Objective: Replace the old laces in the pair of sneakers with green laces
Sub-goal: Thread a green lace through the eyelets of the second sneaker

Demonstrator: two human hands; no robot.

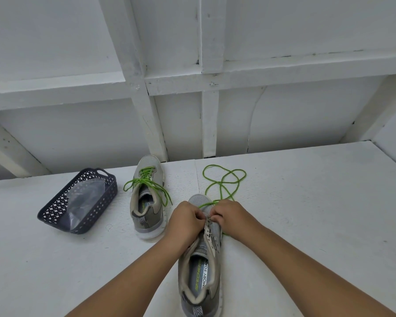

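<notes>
A grey sneaker (201,268) lies in front of me, toe pointing away, with bare eyelets along its tongue. My left hand (185,221) grips the sneaker's left eyelet flap near the toe. My right hand (229,212) pinches the green lace (224,179) at the lowest eyelets. The lace's loose length lies looped on the table beyond the toe. A second grey sneaker (146,200) stands to the left, farther back, laced with a green lace (146,181) whose ends hang loose.
A dark perforated plastic basket (55,205) with a clear plastic bag inside sits at the left of the white table (306,213). White wooden framing and a wall rise right behind the table's far edge.
</notes>
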